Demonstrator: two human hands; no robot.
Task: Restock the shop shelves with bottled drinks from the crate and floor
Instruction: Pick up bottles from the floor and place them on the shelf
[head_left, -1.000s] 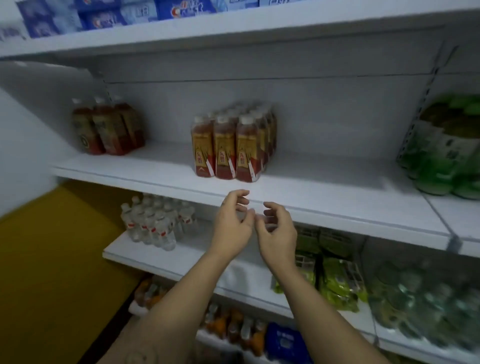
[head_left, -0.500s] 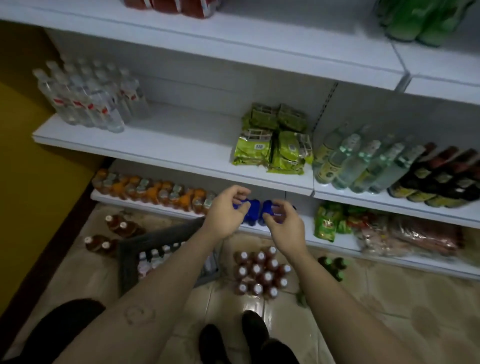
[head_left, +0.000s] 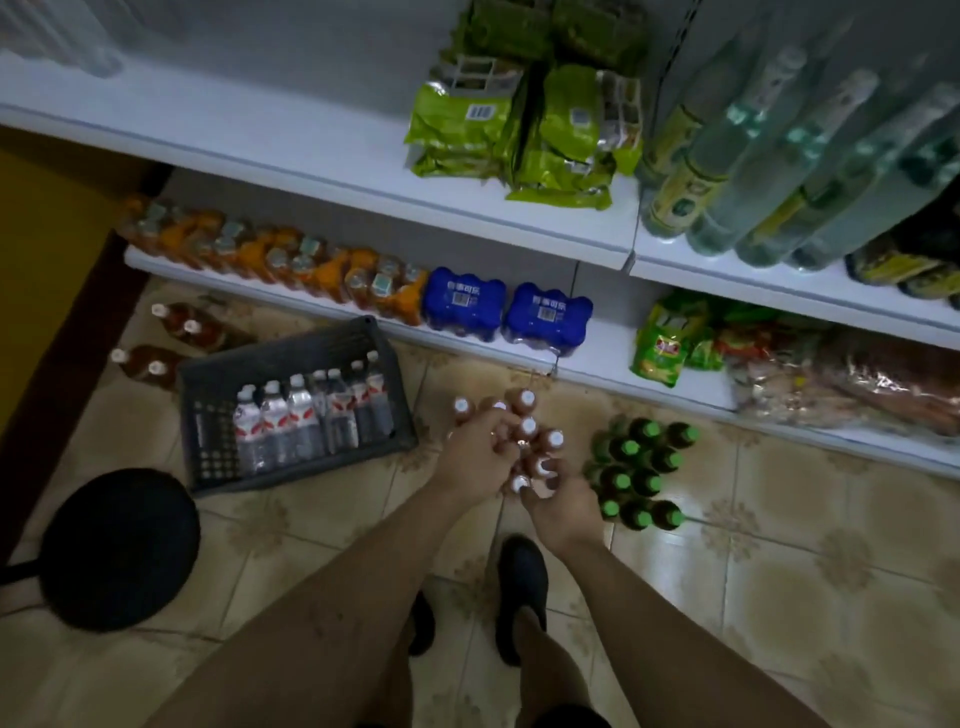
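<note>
A cluster of brown tea bottles with white caps (head_left: 528, 427) stands on the tiled floor in front of the bottom shelf (head_left: 597, 361). My left hand (head_left: 475, 460) and my right hand (head_left: 563, 506) hover over this cluster with loosely curled fingers. Neither holds anything, and I cannot tell whether they touch the caps. A dark plastic crate (head_left: 291, 356) to the left holds several water bottles (head_left: 304, 415). A pack of green-capped bottles (head_left: 639, 467) stands on the floor to the right. A few loose brown bottles (head_left: 179, 325) lie left of the crate.
A black round stool (head_left: 119, 548) stands at the lower left. The bottom shelf carries orange drink bottles (head_left: 270, 260), two blue packs (head_left: 465, 301) and snack bags (head_left: 662, 343). The shelf above holds green bags (head_left: 519, 130) and clear bottles (head_left: 779, 171). My shoes (head_left: 522, 582) are below the hands.
My view has swung down from the upper shelves to the floor. Both hands have dropped from shelf height to just over the brown bottle cluster.
</note>
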